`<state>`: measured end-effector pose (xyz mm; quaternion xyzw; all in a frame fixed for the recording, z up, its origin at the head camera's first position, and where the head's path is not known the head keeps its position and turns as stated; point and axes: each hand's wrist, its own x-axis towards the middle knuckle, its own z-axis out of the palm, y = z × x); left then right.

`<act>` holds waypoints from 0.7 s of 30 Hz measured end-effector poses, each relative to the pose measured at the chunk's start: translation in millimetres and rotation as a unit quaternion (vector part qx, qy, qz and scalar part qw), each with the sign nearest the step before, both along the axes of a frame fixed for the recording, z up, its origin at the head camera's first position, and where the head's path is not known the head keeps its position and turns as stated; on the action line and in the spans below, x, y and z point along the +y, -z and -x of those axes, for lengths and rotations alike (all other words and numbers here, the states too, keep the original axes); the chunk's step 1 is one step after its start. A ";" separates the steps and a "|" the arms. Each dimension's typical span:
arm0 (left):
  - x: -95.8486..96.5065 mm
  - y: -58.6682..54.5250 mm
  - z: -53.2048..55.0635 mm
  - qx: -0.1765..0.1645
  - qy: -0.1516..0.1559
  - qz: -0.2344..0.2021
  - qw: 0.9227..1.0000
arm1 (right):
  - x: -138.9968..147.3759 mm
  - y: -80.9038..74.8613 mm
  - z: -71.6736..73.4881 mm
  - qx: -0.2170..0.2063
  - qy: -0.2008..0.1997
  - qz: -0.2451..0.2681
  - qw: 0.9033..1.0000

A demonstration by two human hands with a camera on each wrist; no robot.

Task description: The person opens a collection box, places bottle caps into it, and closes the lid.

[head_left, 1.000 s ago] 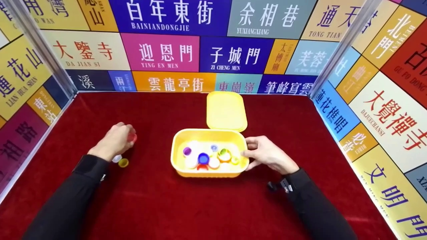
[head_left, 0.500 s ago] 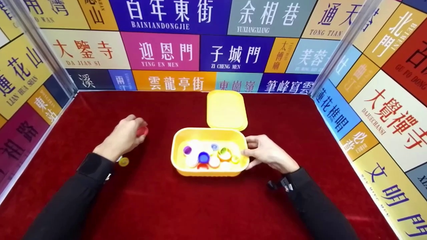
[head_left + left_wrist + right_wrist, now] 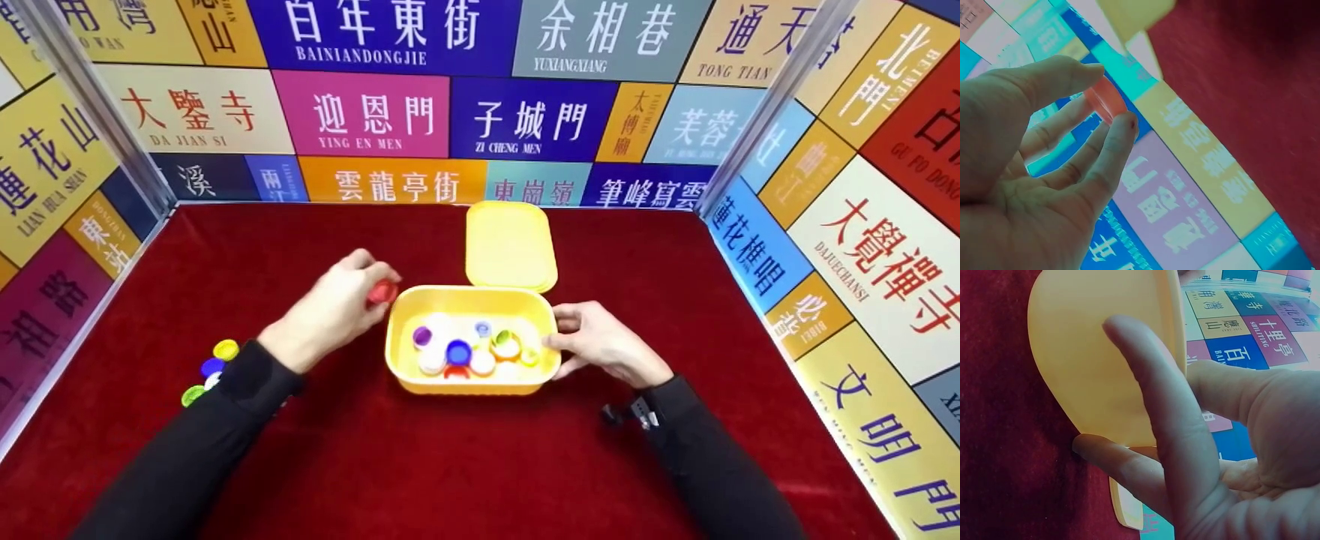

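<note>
Fingers (image 3: 1107, 154) of the left hand (image 3: 326, 311) pinch the red cap (image 3: 382, 292), now moved rightward to just beside the yellow box (image 3: 472, 388); the carry appears mostly complete. The right hand (image 3: 600, 343) still holds the box's opposite end. Loose caps (image 3: 213, 367) lie well apart, leftward.

- The yellow box (image 3: 469, 386) looks like plastic, and its side is smooth with a soft shine.
- The yellow lid (image 3: 511, 246) looks like smooth plastic too.
- The red cap (image 3: 1107, 100) looks like smooth, hard plastic.
- The blue cap (image 3: 458, 352) looks like shiny plastic.
- The red table cover (image 3: 480, 457) is soft, fuzzy cloth, like velvet.
- The black sleeve (image 3: 720, 465) is dull cloth.
- The corner post (image 3: 789, 75) looks like shiny metal.
- The back wall (image 3: 360, 82) looks flat and smooth.
</note>
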<state>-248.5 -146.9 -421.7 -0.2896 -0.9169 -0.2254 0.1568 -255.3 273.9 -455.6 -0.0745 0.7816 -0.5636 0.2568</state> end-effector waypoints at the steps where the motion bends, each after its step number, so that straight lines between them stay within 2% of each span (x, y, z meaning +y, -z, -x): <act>1: 4.8 -0.2 -0.4 0.002 0.005 0.002 1.000 | -0.3 -0.1 0.1 0.000 0.001 0.000 1.000; 6: 26.5 0.4 -2.5 -0.008 0.031 0.014 0.999 | -1.7 0.7 0.5 0.000 0.003 0.001 1.000; 12: 47.3 6.9 -3.5 -0.027 0.054 0.043 0.997 | -1.7 0.9 0.3 0.001 0.004 0.003 1.000; 21: 65.2 9.4 -9.2 -0.034 0.081 0.097 0.991 | -1.2 0.1 -0.8 0.002 0.005 0.003 1.000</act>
